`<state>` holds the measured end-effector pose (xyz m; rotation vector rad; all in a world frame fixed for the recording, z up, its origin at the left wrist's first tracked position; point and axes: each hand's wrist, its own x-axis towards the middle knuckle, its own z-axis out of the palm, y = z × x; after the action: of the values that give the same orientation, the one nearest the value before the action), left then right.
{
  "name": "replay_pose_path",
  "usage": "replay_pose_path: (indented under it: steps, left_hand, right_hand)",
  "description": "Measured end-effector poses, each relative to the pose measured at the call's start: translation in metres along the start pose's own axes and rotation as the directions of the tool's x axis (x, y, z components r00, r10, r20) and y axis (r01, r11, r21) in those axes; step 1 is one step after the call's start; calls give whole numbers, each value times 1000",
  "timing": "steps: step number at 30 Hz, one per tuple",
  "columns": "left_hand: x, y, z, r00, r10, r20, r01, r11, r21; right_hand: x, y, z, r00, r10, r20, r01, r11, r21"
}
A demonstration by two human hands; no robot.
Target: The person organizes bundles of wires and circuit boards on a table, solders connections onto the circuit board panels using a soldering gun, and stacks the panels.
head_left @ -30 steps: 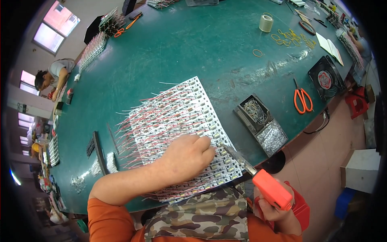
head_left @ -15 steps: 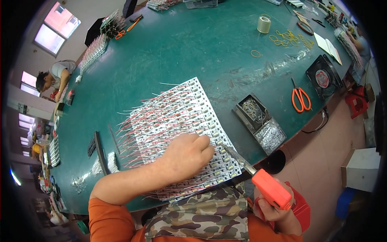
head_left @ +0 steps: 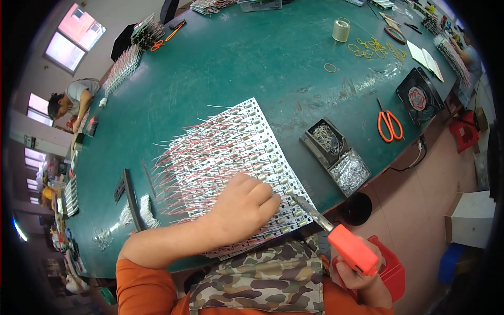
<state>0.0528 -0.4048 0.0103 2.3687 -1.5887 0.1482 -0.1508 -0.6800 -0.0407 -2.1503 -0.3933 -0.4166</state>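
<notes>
A sheet of white circuit boards (head_left: 262, 137) lies at the table's near edge, with rows of small parts and many thin red and white wires trailing off its left side. My left hand (head_left: 245, 206) rests over the sheet with its fingers curled together, and whatever they pinch is hidden. In my right hand (head_left: 357, 274) is a soldering iron (head_left: 353, 249) with a thick red handle. Its dark metal tip points up and left, reaching the boards just right of my left fingers.
Right of the sheet stand an open dark box (head_left: 326, 142) of small metal parts, orange-handled scissors (head_left: 389, 126) and a black fan (head_left: 420, 98). A spool (head_left: 341, 31) and yellow bands (head_left: 374, 47) lie farther off. Left is a black bar (head_left: 133, 199). Another person (head_left: 76, 102) works at far left.
The iron's tip and handle have shifted slightly down. My left hand stays closed over the boards in nearly the same place. The view has moved a little.
</notes>
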Motion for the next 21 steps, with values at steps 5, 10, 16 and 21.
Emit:
replay_pose_path:
  steps: [5,10,16,21]
  left_hand:
    - [-1,0,4,999,-18,50,19,1000,-5]
    - [1,0,2,996,-19,87,19,1000,5]
    - [4,0,4,1000,2,30,-2,1000,-12]
    - [5,0,4,999,0,33,1,1000,-20]
  right_hand:
    - [-2,5,9,997,71,-23,-64,977,205]
    - [6,4,10,999,46,-7,-44,980,193]
    - [5,5,11,994,108,11,-108,964,243]
    - [6,3,11,996,91,8,-90,968,234]
